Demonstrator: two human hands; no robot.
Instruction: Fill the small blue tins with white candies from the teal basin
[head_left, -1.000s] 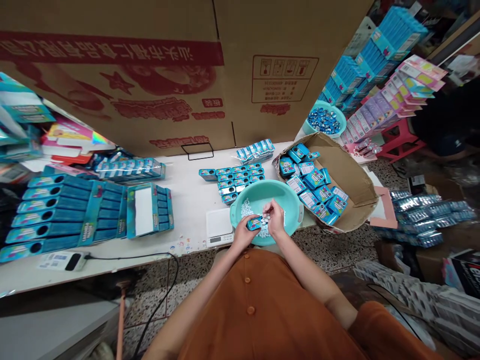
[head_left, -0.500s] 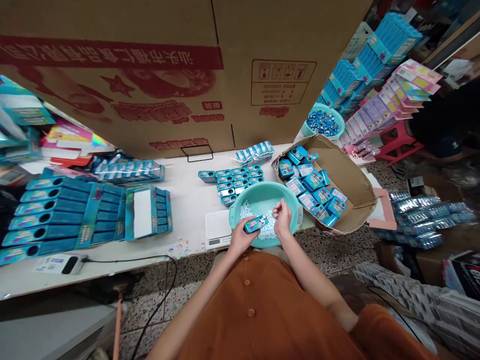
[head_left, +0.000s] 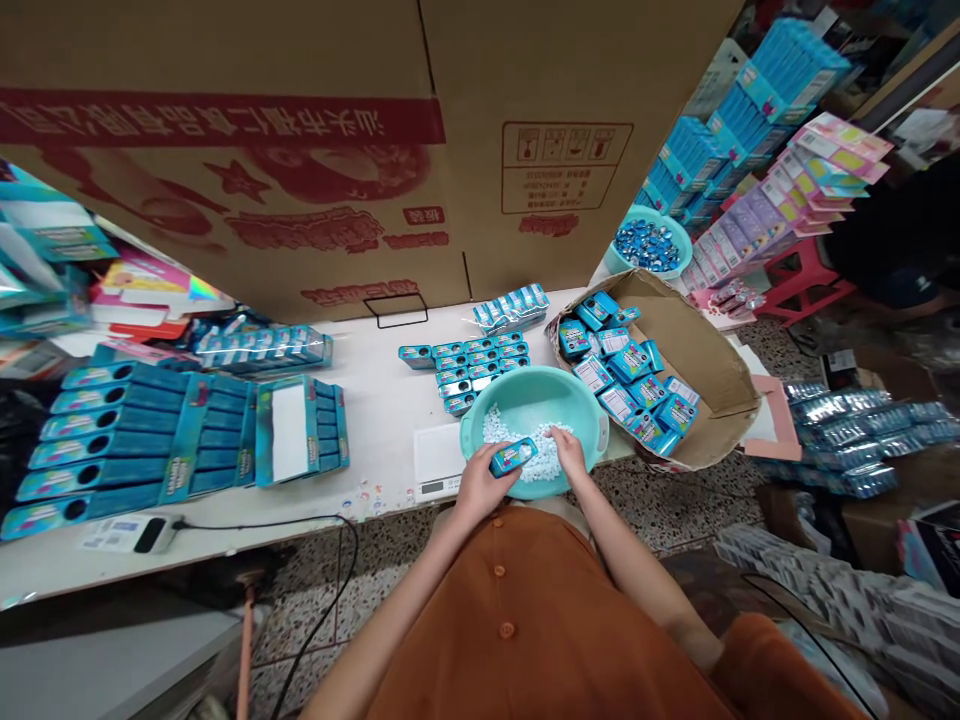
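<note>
My left hand (head_left: 480,487) grips a small blue printed candy box (head_left: 514,456), tilted over the near part of a turquoise basin (head_left: 510,390). White pieces show at the box's right end. Small white candies (head_left: 546,462) lie across the bottom of the basin. At the basin's right side, my right hand (head_left: 571,455) has its fingers bent together among the candies; what they hold, if anything, is hidden. The basin overlaps a white scale (head_left: 436,458).
Rows of blue boxes (head_left: 480,362) stand behind the basin. A cardboard carton (head_left: 712,370) of blue packs is to the right, with a basin of blue pieces (head_left: 649,245) beyond. Display trays (head_left: 112,430) fill the left. A large carton (head_left: 322,190) rises behind.
My right hand has lowered from above the basin to the candies at its right side. My left hand still holds the candy box, now tipped slightly differently. The whole view has shifted slightly.
</note>
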